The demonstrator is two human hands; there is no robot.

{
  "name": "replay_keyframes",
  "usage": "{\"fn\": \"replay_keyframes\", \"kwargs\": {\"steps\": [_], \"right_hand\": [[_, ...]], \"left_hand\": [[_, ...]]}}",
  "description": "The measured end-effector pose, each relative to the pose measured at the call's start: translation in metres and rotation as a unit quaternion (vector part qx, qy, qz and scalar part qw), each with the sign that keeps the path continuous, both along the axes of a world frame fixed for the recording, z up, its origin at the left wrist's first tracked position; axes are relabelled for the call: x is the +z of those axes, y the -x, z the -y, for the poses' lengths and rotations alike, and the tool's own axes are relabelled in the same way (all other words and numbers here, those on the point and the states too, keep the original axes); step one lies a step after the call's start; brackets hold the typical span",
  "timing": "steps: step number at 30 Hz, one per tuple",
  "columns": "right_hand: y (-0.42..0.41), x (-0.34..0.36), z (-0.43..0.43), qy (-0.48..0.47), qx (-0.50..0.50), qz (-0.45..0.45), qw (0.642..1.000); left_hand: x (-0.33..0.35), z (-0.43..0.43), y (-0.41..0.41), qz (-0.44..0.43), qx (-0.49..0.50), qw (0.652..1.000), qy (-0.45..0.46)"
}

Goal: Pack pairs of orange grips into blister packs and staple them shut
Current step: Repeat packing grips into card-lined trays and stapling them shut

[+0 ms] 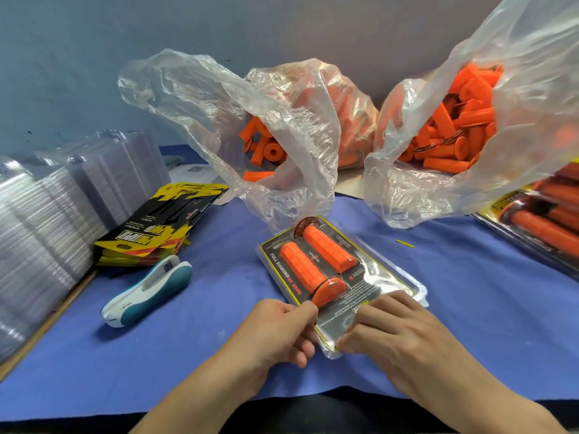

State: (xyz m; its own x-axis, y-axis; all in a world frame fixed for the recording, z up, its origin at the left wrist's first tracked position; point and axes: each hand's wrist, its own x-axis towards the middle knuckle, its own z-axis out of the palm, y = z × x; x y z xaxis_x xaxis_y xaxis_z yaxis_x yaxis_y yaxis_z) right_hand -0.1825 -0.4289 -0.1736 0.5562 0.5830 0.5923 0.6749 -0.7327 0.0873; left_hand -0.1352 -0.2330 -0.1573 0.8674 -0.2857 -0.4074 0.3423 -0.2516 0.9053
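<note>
**Bright, even light; warped margins**

Lit brightly and evenly from overhead; only a short, soft shadow thrown beside the stapler (147,292) onto the blue table (470,292); white glare scattered over the crinkled plastic bags (313,98) and streaked across the blister pack (376,286); crisp at centre; bowed and stretched toward the edges by the wide lens; smeared and soft over the stacked clear shells (47,220) at far left; dark along the bottom border.
</note>
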Motion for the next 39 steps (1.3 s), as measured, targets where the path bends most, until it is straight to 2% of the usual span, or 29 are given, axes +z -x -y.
{"fn": "replay_keyframes", "kwargs": {"steps": [7, 11, 14, 18, 25, 39], "right_hand": [[-0.003, -0.014, 0.009, 0.000, -0.021, -0.024, 0.999], [-0.004, -0.017, -0.001, 0.007, -0.054, 0.011, 0.998], [-0.005, -0.013, -0.010, -0.011, -0.069, 0.044, 0.997], [-0.007, -0.011, -0.008, 0.014, -0.064, 0.090, 0.994], [0.000, -0.013, 0.003, -0.003, -0.034, 0.098, 0.995], [-0.018, -0.023, 0.029, -0.028, -0.085, 0.095, 0.992]], "left_hand": [[-0.001, 0.002, -0.002, -0.001, 0.024, 1.000, 0.019], [0.001, 0.008, 0.000, 0.002, 0.048, 0.997, 0.054], [0.002, 0.010, 0.002, -0.009, 0.028, 0.997, 0.074], [-0.001, 0.006, -0.005, -0.020, 0.021, 0.998, 0.057], [-0.001, -0.003, -0.028, 0.006, 0.055, 0.998, 0.026], [0.001, -0.023, -0.063, 0.037, 0.188, 0.980, 0.056]]}}
